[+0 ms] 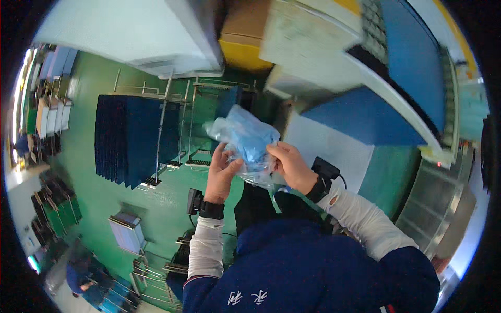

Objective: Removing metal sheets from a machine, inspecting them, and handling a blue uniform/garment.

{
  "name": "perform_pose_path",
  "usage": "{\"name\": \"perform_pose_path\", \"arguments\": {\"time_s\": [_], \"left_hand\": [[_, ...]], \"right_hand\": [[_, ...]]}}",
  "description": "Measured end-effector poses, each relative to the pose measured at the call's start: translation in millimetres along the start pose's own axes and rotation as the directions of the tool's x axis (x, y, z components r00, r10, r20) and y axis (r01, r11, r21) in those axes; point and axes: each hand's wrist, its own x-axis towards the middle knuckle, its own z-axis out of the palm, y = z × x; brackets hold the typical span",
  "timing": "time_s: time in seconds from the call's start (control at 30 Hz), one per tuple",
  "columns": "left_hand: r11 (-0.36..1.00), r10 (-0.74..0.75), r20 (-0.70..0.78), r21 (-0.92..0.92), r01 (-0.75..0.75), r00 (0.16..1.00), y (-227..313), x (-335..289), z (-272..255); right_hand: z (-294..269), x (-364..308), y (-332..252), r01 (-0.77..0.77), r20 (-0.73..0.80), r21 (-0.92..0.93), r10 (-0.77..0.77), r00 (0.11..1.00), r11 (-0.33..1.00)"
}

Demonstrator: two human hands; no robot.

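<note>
In front of my body I hold a clear plastic bag (247, 136) with something light blue and soft-looking inside; what the blue contents are I cannot make out. My left hand (221, 172) grips the bag's lower left side, its thumb pressed on the plastic. On the right edge, my right hand (291, 164) pinches the bag between thumb and fingers. The plastic is crumpled, and its lower end hangs loose between both hands. Each wrist wears a black strap with a small black device on it, over white sleeves.
Left of me stands a metal rack holding a stack of dark blue panels (128, 138). A large machine with a blue panel (412, 62) fills the right side. A smaller rack with pale sheets (127, 235) stands lower left. Another person (81, 271) is at far lower left.
</note>
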Motion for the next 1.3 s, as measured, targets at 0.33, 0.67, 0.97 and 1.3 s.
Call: {"name": "perform_pose_path", "arguments": {"time_s": [0.33,0.67,0.97,1.3], "left_hand": [[0.929,-0.094,0.235,0.371,0.000,0.967,-132.9,-79.0,140.5],[0.744,-0.132,0.538,0.609,-0.275,0.833,-213.7,-151.9,264.1],[0.678,-0.144,0.752,0.548,-0.489,0.643,-266.2,-141.8,280.3],[0.664,-0.418,0.630,0.704,-0.254,0.654,-377.6,30.3,103.2]], "right_hand": [[-241.3,-154.9,100.7,0.147,-0.344,0.631,0.105,0.933,0.761],[-341.7,-262.0,208.5,0.110,-0.395,0.693,0.247,0.885,0.713],[-324.8,-297.2,182.8,0.147,-0.257,0.367,-0.051,0.965,0.919],[-299.3,-246.3,223.2,0.054,-0.221,0.227,-0.003,0.975,0.972]]}}
